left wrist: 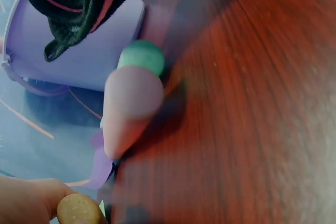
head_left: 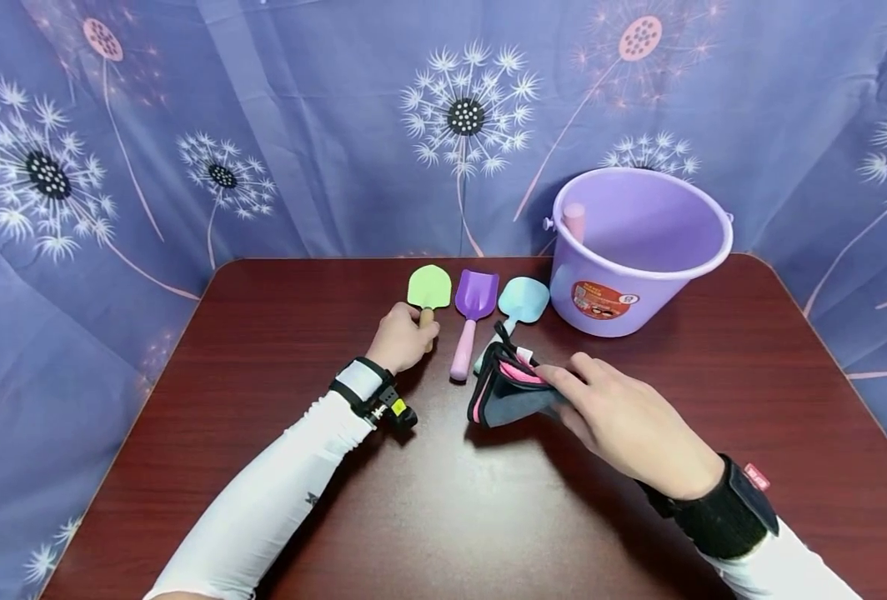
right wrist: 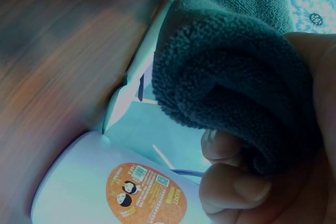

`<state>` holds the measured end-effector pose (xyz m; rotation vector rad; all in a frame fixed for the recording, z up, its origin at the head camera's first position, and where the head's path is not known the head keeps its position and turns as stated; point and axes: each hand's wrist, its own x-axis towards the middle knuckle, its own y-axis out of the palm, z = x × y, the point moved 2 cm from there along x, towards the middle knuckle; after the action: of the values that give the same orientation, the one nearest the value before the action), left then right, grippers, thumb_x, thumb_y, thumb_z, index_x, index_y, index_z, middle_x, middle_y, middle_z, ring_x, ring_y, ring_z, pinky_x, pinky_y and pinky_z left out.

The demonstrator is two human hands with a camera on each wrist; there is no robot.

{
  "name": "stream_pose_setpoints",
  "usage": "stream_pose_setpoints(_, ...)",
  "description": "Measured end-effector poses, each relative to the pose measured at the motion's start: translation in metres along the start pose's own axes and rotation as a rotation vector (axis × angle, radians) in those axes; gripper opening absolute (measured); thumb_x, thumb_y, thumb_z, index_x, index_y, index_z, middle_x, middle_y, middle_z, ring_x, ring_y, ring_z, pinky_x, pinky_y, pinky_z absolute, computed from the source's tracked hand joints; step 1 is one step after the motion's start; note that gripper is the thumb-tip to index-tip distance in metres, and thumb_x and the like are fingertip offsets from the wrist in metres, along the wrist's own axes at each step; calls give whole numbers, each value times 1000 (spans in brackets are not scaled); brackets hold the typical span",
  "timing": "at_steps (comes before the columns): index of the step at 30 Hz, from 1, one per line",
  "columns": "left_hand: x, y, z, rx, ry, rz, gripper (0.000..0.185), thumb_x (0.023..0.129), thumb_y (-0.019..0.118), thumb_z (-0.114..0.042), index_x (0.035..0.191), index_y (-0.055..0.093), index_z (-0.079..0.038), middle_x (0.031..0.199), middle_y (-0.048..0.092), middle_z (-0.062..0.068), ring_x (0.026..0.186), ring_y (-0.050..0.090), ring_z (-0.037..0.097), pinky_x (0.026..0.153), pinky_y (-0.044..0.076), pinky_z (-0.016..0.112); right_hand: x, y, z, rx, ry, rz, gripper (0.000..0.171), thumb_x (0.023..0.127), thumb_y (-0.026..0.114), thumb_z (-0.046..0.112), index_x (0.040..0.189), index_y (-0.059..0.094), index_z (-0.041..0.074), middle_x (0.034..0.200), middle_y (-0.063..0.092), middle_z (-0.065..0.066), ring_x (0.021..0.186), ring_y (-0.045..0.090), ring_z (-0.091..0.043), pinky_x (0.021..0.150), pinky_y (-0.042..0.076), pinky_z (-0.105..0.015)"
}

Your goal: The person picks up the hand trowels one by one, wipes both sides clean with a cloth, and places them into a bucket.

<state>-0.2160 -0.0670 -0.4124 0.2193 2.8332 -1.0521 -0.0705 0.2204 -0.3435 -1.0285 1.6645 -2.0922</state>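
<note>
My left hand (head_left: 404, 337) pinches the tan handle (left wrist: 80, 209) of a toy shovel with a light green blade (head_left: 429, 286). Beside it lies a purple shovel (head_left: 477, 292) with a pink handle (head_left: 463, 352), then a light blue shovel (head_left: 524, 298) whose handle is partly hidden. My right hand (head_left: 623, 412) holds a folded dark grey cloth (head_left: 514, 400) with pink inside and black edging, just in front of the blue shovel's handle. In the right wrist view the fluffy cloth (right wrist: 231, 72) is curled into a thick roll, with fingers bent round it.
A purple bucket (head_left: 601, 267) with an orange label stands at the back right of the brown table (head_left: 263, 350). A pink handle end (head_left: 574, 221) shows inside the bucket. Behind the table hangs a blue curtain (head_left: 338, 125) with a dandelion print.
</note>
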Motion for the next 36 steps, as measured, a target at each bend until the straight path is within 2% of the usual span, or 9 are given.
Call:
stream_pose_setpoints(6,0,-8,8,-10,19,-26,47,104,66,-24,135,53,9,90,73,10,80,71,22,71,50,28,3,0,-3,5,-18,-24,44,91,78,15,133,65,11,96,49,-1,76,48,-14,63,49,-32)
stream_pose_setpoints(10,-6,-16,14,-17,30,-6,50,108,63,-26,142,49,9,93,72,11,81,69,22,69,49,29,7,-1,-3,11,-20,-51,44,92,76,17,135,64,11,97,50,-1,75,49,-14,63,49,-34)
stream_pose_setpoints(14,-14,-24,19,5,73,3,50,111,59,-27,145,50,8,100,72,13,86,68,23,73,50,32,12,-2,-4,9,-20,-79,47,93,78,19,137,64,12,99,52,-1,75,51,-16,63,50,-36)
stream_pose_setpoints(20,-29,-36,18,54,198,-69,38,111,59,-23,134,60,7,101,68,14,84,65,26,76,53,39,21,-4,-5,-7,-24,-129,51,91,81,23,139,65,14,100,54,-1,73,53,-18,59,48,-39)
stream_pose_setpoints(26,-49,-42,11,140,370,-159,31,110,59,-16,129,60,8,108,61,18,91,60,29,82,53,43,28,-7,-4,-8,-37,-166,49,95,76,22,142,64,15,105,57,-3,78,56,-22,62,49,-41)
stream_pose_setpoints(29,-60,-43,5,174,439,-181,28,110,59,-14,129,59,6,111,57,17,87,57,28,78,51,42,33,-8,-2,-13,-58,-206,46,97,69,20,143,64,14,105,57,-5,79,56,-24,63,48,-42)
stream_pose_setpoints(32,-72,-44,-1,201,483,-190,25,110,58,-13,130,59,2,111,54,14,80,55,24,71,51,39,39,-7,1,-37,-93,-251,41,103,56,21,143,64,12,104,58,-8,78,55,-28,63,46,-43)
stream_pose_setpoints(36,-86,-45,-8,237,552,-200,23,109,59,-13,129,61,0,111,54,11,79,56,22,69,52,38,46,-6,6,-90,-155,-298,40,111,42,23,141,65,10,102,58,-12,77,53,-33,60,44,-45)
